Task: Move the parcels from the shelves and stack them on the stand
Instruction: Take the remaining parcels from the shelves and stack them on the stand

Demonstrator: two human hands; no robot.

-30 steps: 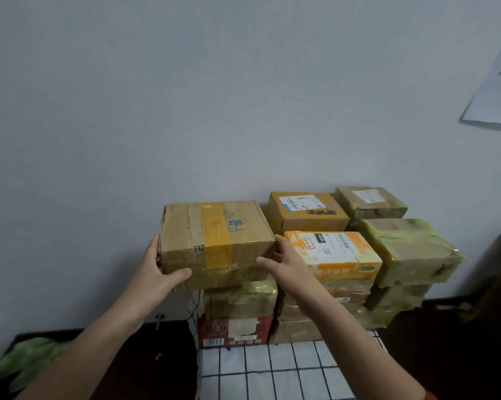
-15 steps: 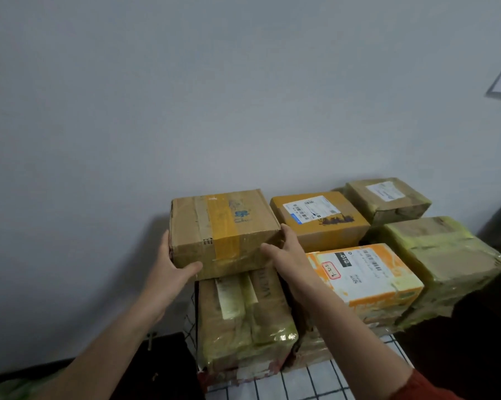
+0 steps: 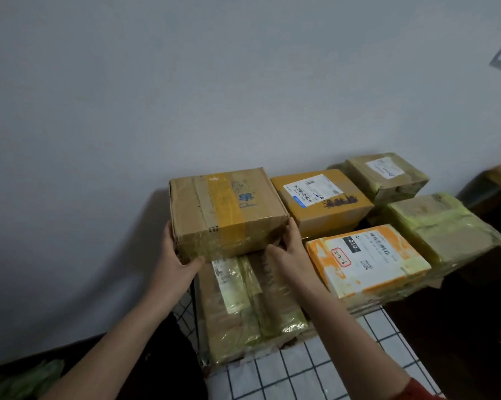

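A brown cardboard parcel (image 3: 229, 209) looks matt and creased, crossed by a glossy band of yellow tape (image 3: 225, 202) and clear tape that catches the light. The parcel beneath it (image 3: 249, 307) is cardboard under wrinkled, shiny yellowish plastic tape. An orange-yellow box (image 3: 321, 209) is smooth matt cardboard with a white paper label (image 3: 312, 187). A further parcel (image 3: 442, 226) is wrapped in pale green glossy tape. The stand (image 3: 301, 370) shows thin dark wire gridded over white. The wall (image 3: 185, 82) is smooth, matt paint.
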